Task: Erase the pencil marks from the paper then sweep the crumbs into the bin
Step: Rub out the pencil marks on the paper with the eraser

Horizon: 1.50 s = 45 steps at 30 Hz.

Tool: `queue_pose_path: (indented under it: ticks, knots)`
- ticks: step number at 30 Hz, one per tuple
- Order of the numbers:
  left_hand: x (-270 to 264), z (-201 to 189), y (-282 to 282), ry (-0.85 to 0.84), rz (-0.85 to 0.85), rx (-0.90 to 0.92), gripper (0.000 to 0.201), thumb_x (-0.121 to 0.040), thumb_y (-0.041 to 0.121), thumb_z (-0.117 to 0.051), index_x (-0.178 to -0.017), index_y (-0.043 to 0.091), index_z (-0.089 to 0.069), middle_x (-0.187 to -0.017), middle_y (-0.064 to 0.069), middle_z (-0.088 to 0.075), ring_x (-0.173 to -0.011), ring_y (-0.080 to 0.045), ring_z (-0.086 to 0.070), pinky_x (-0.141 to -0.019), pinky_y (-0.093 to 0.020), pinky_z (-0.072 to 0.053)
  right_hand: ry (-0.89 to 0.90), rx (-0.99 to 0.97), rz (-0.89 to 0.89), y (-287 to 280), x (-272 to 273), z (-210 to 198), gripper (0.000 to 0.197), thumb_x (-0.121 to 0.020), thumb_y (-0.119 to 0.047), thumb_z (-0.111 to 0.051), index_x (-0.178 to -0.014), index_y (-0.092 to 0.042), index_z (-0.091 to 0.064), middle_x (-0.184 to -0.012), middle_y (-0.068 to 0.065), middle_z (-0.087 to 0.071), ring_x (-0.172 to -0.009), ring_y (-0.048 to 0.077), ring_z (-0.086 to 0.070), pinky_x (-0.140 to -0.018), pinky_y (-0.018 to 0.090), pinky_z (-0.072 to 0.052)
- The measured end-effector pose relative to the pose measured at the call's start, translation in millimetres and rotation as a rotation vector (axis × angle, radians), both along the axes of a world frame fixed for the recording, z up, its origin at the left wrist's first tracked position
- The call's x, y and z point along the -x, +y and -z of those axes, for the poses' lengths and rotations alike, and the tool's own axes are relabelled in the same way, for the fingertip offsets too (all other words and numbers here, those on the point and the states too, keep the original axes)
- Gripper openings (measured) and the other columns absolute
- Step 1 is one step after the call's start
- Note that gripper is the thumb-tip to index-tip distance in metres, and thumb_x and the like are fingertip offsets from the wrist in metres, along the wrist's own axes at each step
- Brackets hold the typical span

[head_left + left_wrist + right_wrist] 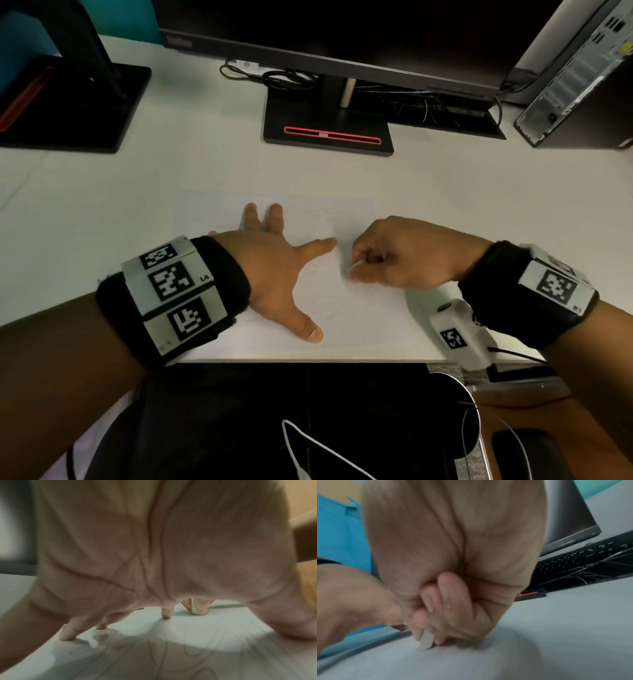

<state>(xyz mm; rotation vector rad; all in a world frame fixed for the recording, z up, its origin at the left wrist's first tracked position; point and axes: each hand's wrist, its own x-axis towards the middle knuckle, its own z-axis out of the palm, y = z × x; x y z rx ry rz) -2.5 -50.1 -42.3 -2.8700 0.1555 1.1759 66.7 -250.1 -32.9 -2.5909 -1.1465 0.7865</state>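
A white sheet of paper (359, 308) with faint pencil scribbles lies near the desk's front edge. My left hand (274, 260) presses flat on it with fingers spread, fingertips (166, 615) down on the sheet. My right hand (387, 260) pinches a small white eraser (356, 265) and holds its edge against the paper, just right of my left index finger. The eraser (426, 641) pokes out below my curled fingers, touching the sheet. Pencil lines (164, 650) run under my left palm. From under my left palm, the eraser (199, 609) shows beyond my fingers.
A monitor stand (329, 133) sits behind the paper, another stand (68, 102) at far left, a computer tower (582, 75) at far right. A round bin (469, 428) stands below the desk edge at lower right. A keyboard (583, 559) lies behind.
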Motion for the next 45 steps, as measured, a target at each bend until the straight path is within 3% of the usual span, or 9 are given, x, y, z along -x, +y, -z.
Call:
queue_pose_path:
  ticks: [11, 15, 20, 24, 29, 33, 37, 42, 45]
  knots:
    - [0, -2, 0, 0.01, -0.005, 0.008, 0.132, -0.052, 0.093, -0.065, -0.136, 0.064, 0.033, -0.155, -0.015, 0.043, -0.142, -0.05, 0.033, -0.112, -0.071, -0.023, -0.047, -0.002, 0.003, 4, 0, 1, 0.031, -0.096, -0.036, -0.062, -0.074, -0.014, -0.065, -0.059, -0.006, -0.057, -0.053, 0.007, -0.049, -0.056, 0.023, -0.037]
    - [0, 0, 0, 0.011, -0.009, 0.008, 0.132, -0.051, 0.093, -0.065, -0.135, 0.065, 0.034, -0.154, -0.015, 0.044, -0.141, -0.049, 0.035, -0.111, -0.072, -0.024, 0.075, 0.024, -0.098, 7, 14, 3, 0.03, -0.097, -0.037, -0.062, -0.079, -0.013, -0.068, -0.063, 0.0, -0.062, -0.053, 0.007, -0.049, -0.054, 0.02, -0.04]
    - [1, -2, 0, 0.016, -0.009, 0.009, 0.131, -0.052, 0.093, -0.064, -0.134, 0.065, 0.034, -0.154, -0.014, 0.044, -0.142, -0.048, 0.035, -0.112, -0.072, -0.023, -0.051, -0.013, -0.006, 7, -1, 2, 0.032, -0.096, -0.035, -0.062, -0.071, -0.014, -0.063, -0.057, -0.005, -0.055, -0.052, 0.006, -0.047, -0.054, 0.021, -0.035]
    - [1, -1, 0, 0.019, -0.01, 0.004, 0.132, -0.053, 0.093, -0.065, -0.135, 0.064, 0.034, -0.154, -0.015, 0.044, -0.141, -0.049, 0.036, -0.112, -0.072, -0.023, 0.112, 0.041, -0.086, 10, 11, 1, 0.029, -0.096, -0.036, -0.063, -0.077, -0.015, -0.067, -0.061, -0.004, -0.06, -0.052, 0.005, -0.048, -0.055, 0.021, -0.042]
    - [2, -4, 0, 0.02, -0.008, 0.009, 0.131, -0.053, 0.092, -0.065, -0.136, 0.064, 0.033, -0.154, -0.015, 0.044, -0.141, -0.049, 0.035, -0.112, -0.073, -0.023, -0.094, 0.013, 0.03, 11, -12, 1, 0.035, -0.096, -0.038, -0.06, -0.074, -0.012, -0.064, -0.063, -0.003, -0.059, -0.057, 0.011, -0.051, -0.061, 0.03, -0.043]
    - [2, -4, -1, 0.026, -0.005, 0.002, 0.131, -0.054, 0.093, -0.064, -0.136, 0.062, 0.034, -0.154, -0.016, 0.044, -0.141, -0.048, 0.035, -0.112, -0.073, -0.022, 0.042, 0.0, -0.07, 16, 3, 4, 0.034, -0.097, -0.034, -0.061, -0.073, -0.01, -0.063, -0.06, -0.001, -0.058, -0.052, 0.008, -0.046, -0.053, 0.019, -0.039]
    - [3, -5, 0, 0.027, -0.003, 0.005, 0.13, -0.055, 0.093, -0.063, -0.136, 0.063, 0.034, -0.153, -0.016, 0.045, -0.141, -0.049, 0.035, -0.111, -0.074, -0.021, -0.058, -0.001, 0.031, 11, -17, 1, 0.039, -0.097, -0.04, -0.059, -0.073, -0.009, -0.064, -0.066, 0.005, -0.064, -0.056, 0.013, -0.052, -0.061, 0.036, -0.048]
    - [3, -4, 0, 0.03, -0.008, 0.01, 0.13, -0.055, 0.092, -0.063, -0.136, 0.063, 0.034, -0.153, -0.016, 0.045, -0.141, -0.048, 0.036, -0.112, -0.073, -0.022, 0.003, 0.023, -0.065, 17, -4, 4, 0.034, -0.096, -0.036, -0.06, -0.075, -0.01, -0.065, -0.065, 0.002, -0.063, -0.055, 0.01, -0.05, -0.058, 0.027, -0.044]
    - [3, -4, 0, 0.025, -0.007, 0.009, 0.13, -0.054, 0.093, -0.064, -0.136, 0.064, 0.033, -0.153, -0.016, 0.045, -0.141, -0.048, 0.035, -0.111, -0.074, -0.022, -0.088, 0.008, 0.021, 15, -17, 2, 0.037, -0.096, -0.038, -0.058, -0.075, -0.008, -0.064, -0.067, 0.005, -0.064, -0.059, 0.017, -0.054, -0.062, 0.035, -0.048]
